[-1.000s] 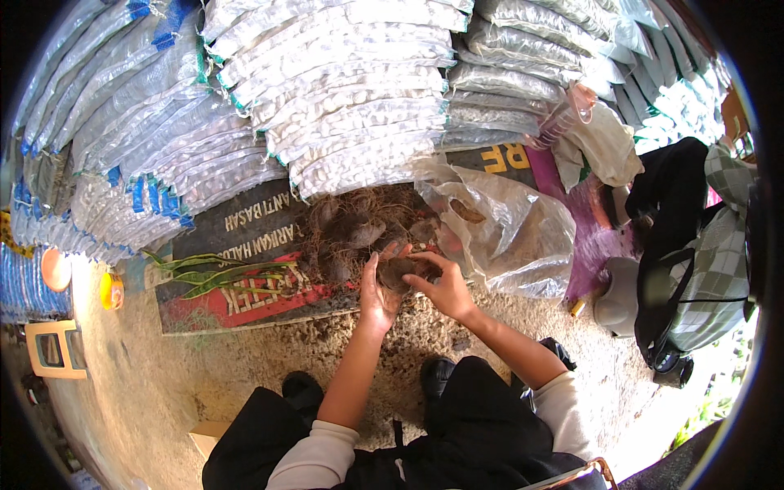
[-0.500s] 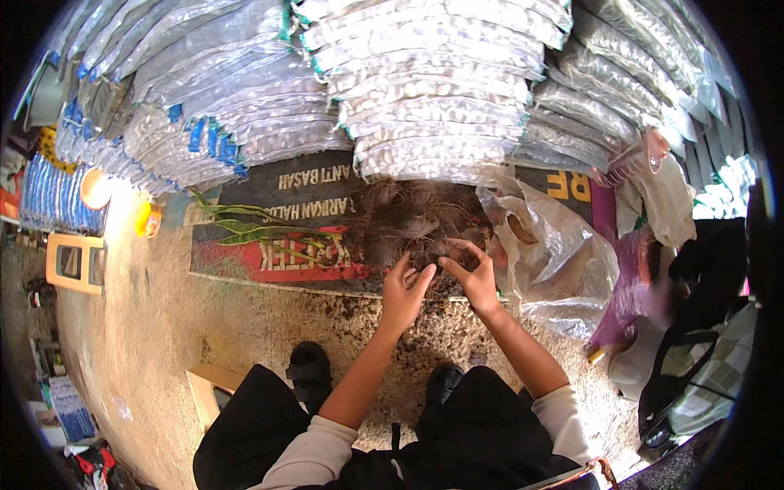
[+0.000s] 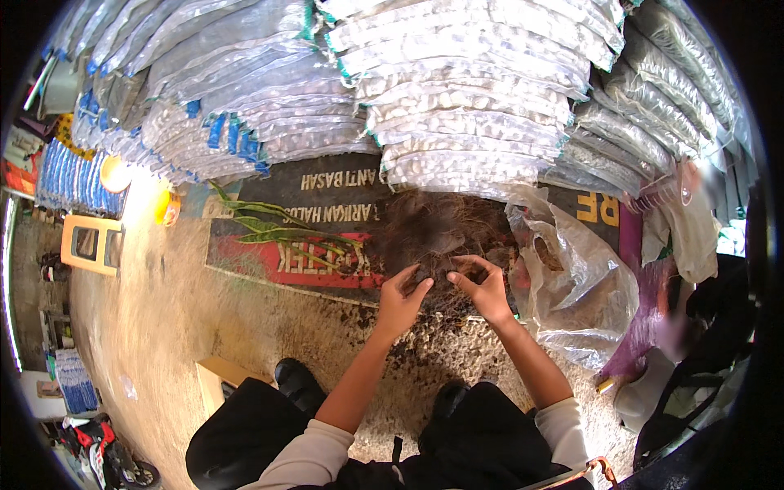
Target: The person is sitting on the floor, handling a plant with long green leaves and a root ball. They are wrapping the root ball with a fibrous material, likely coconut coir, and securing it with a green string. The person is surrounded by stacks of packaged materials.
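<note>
A heap of tangled brown fibres [image 3: 437,224], like roots or coir with dark soil in it, lies on a printed black and red sheet [image 3: 327,184]. My left hand [image 3: 401,299] is at the heap's near edge, thumb and fingers bent around some of the fibres. Opposite it, my right hand [image 3: 487,287] pinches the same dark tangle, a small gap separating the two thumbs. Just what lies between the fingertips is partly hidden. Long green leaves with yellow edges [image 3: 282,233] rest on the sheet to the left of the heap.
Stacked clear sacks of pale material [image 3: 474,106] rise behind the sheet. A crumpled clear plastic bag [image 3: 580,286] lies right of the heap. Dark crumbs of soil [image 3: 425,347] dot the concrete floor. A yellowish stool [image 3: 91,245] stands far left, an orange-yellow container [image 3: 167,208] nearby.
The whole view has shifted, so the scene sits farther right and slightly lower. My thumbs are a little farther apart, and both hands remain at the near edge of the fibres.
</note>
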Tool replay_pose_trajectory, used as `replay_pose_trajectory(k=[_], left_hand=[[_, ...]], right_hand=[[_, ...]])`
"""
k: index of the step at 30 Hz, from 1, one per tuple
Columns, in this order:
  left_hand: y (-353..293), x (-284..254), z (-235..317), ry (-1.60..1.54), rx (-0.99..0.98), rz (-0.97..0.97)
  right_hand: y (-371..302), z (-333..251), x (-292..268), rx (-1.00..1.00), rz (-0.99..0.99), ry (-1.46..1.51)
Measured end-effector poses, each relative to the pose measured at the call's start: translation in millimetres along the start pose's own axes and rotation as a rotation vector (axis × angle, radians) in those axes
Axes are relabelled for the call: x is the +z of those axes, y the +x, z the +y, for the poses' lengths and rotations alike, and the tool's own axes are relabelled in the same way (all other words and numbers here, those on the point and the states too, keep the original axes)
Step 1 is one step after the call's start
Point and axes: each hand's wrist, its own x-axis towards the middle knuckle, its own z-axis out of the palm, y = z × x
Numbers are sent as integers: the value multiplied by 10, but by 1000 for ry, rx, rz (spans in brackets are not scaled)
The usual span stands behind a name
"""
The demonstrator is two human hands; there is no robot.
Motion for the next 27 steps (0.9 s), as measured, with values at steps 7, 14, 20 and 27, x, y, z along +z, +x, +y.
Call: replay_pose_trajectory(k=[7, 14, 20, 27], left_hand=[[97, -62, -27, -128, -110, -116], [140, -105, -95, -104, -9, -72], [-16, -210, 6, -102, 96, 24], [15, -413, 488, 10, 222, -83]], right_hand=[[106, -276, 85, -372, -19, -323], [199, -213, 227, -361, -62, -369], [146, -284, 437, -499, -46, -471], [206, -838, 420, -342, -112, -274]])
